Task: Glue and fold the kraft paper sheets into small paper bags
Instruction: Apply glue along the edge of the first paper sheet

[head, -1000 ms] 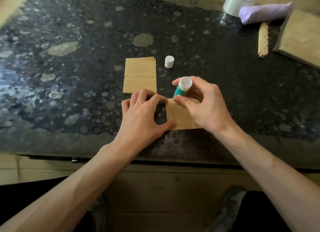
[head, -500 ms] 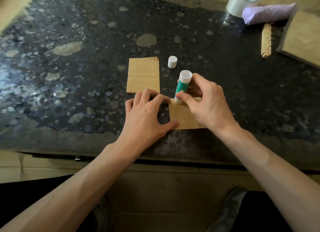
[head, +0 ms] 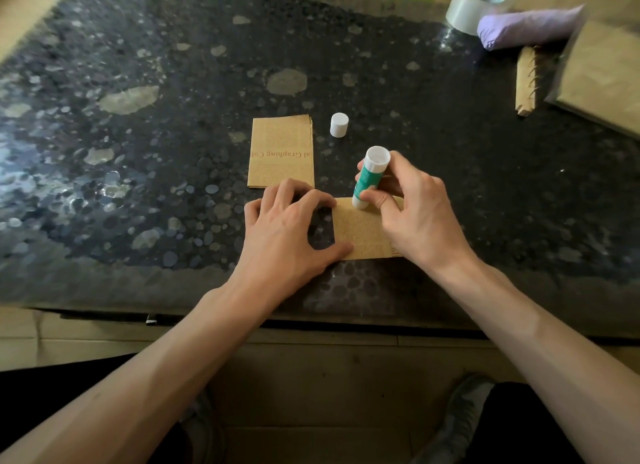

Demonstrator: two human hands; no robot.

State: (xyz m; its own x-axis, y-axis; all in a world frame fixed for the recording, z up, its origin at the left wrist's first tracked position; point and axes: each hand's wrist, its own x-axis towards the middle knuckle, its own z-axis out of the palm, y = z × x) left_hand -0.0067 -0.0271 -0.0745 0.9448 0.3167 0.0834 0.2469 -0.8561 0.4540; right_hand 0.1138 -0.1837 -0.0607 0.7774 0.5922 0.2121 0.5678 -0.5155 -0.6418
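Observation:
A folded kraft paper piece (head: 360, 233) lies near the front edge of the dark speckled table (head: 173, 152). My left hand (head: 287, 231) presses on its left part, fingers arched and thumb on the paper's lower left corner. My right hand (head: 412, 207) grips a green and white glue stick (head: 369, 178), held upright with its lower end on the paper's top edge. The white glue cap (head: 338, 125) stands on the table behind. A stack of folded kraft sheets (head: 282, 152) with printed lettering lies just beyond my left hand.
At the back right are a roll of clear tape (head: 474, 6), a purple bundle (head: 530, 27), a narrow brown comb-like strip (head: 524, 81) and a pack of kraft paper (head: 606, 79). My shoe (head: 460, 415) shows on the floor below the table edge.
The glue stick has tipped from lying angled in my right hand to upright, and its end has come down onto the paper's top edge. My left hand stays pressing on the paper.

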